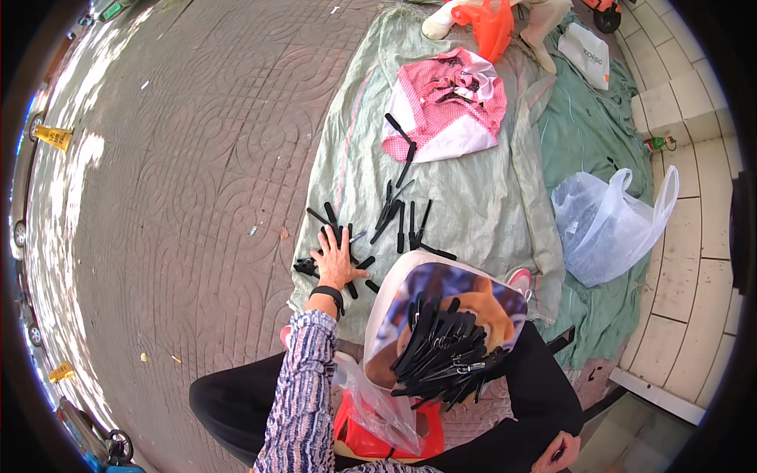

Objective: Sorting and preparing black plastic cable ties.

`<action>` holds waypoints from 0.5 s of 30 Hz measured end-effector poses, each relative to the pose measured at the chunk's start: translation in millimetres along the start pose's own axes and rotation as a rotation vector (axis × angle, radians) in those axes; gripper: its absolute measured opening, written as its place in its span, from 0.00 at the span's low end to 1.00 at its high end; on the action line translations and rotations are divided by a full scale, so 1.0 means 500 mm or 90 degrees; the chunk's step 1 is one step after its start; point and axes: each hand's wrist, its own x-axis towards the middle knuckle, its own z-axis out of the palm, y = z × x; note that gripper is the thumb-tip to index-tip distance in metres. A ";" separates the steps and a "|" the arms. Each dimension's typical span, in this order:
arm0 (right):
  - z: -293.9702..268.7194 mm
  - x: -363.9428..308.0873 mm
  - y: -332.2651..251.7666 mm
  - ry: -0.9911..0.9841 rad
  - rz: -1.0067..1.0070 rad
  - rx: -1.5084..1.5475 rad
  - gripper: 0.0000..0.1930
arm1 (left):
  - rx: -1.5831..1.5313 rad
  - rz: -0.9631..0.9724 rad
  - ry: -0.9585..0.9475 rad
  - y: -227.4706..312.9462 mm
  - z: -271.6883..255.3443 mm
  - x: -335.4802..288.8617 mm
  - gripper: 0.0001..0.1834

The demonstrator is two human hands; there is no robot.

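My left hand [335, 256] lies flat with fingers spread on a few black-handled tools [398, 221] scattered over a pale green sack cloth [473, 197] on the pavement. A wristband sits on that wrist, and the sleeve is striped. In my lap stands an open bag with an animal picture [465, 296], stuffed with many black-handled tools [445, 351]. My right hand [556, 456] shows only partly at the lower edge, beside my dark trouser leg; whether it holds anything is unclear.
A pink-and-white bag [445, 110] with more black tools lies farther up the cloth. An orange plastic bag [490, 24] and another person's shoes [436, 25] are at the top. A clear plastic bag [607, 225] sits on a darker green cloth [587, 134] right. Patterned paving [205, 158] spreads left.
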 end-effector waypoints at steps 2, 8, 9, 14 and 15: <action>0.002 0.008 -0.006 -0.012 0.000 -0.002 0.05 | 0.041 0.002 0.023 0.013 0.024 -0.006 0.65; 0.001 0.026 -0.028 0.005 -0.032 0.007 0.03 | -0.129 -0.009 0.076 0.004 0.084 -0.049 0.38; -0.002 0.024 -0.028 0.006 -0.035 0.008 0.03 | -0.131 -0.011 0.078 -0.004 0.088 -0.048 0.38; -0.015 -0.020 -0.005 -0.092 0.059 -0.026 0.07 | -0.254 0.015 0.082 -0.057 0.081 -0.023 0.21; -0.004 -0.026 0.000 -0.086 0.057 -0.017 0.07 | -0.317 0.045 0.106 -0.087 0.085 -0.018 0.19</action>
